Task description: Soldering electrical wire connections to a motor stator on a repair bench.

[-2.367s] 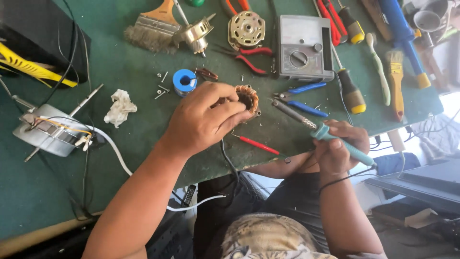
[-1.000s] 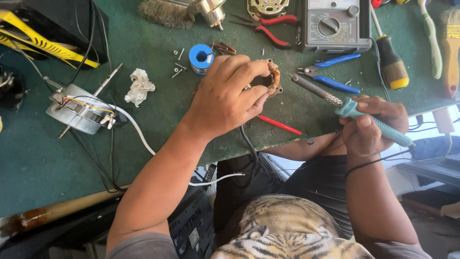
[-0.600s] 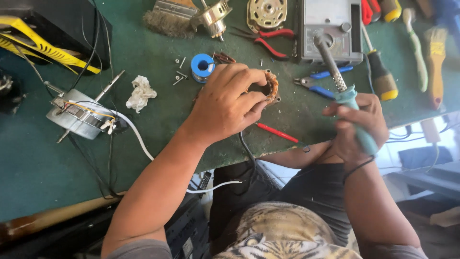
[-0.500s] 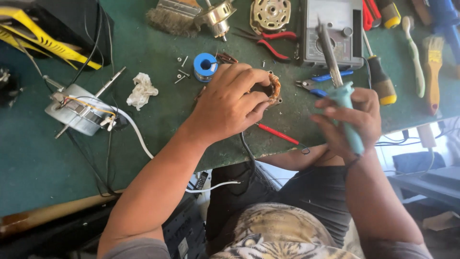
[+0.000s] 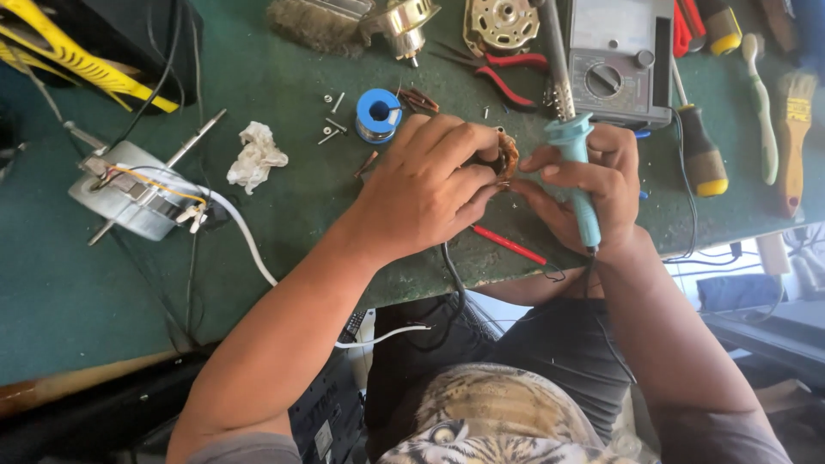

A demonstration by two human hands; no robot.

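Two hands meet over the green bench [image 5: 284, 215], just this side of the blue solder spool [image 5: 378, 114]. The left hand [image 5: 425, 193] is curled over a small copper-wound coil [image 5: 507, 157], fingers wrapped close so most of it is hidden; only a brownish edge shows. The right hand [image 5: 589, 185] grips a teal-handled soldering iron [image 5: 574, 163] mid-handle, metal shaft pointing up and away from the spool's side toward the grey meter [image 5: 619, 60]; its fingertips also touch the coil.

The coil looks light but stiff — thin enamelled windings and fine leads, prob. fragile; best taken by the outer rim or core, not by the wires; the iron by its plastic grip only, since the shaft may be hot, though I cannot tell.

Containers: none seen; loose screws [image 5: 331, 129] lie bare on the mat beside the spool, not in any tray.

Left of the spool: a crumpled white tissue [image 5: 256, 155], farther left a round motor [image 5: 137, 193] w/ white cable. Right of the spool: red-handled pliers [image 5: 511, 77], then a screwdriver [image 5: 700, 155] w/ black-and-yellow handle past the meter.
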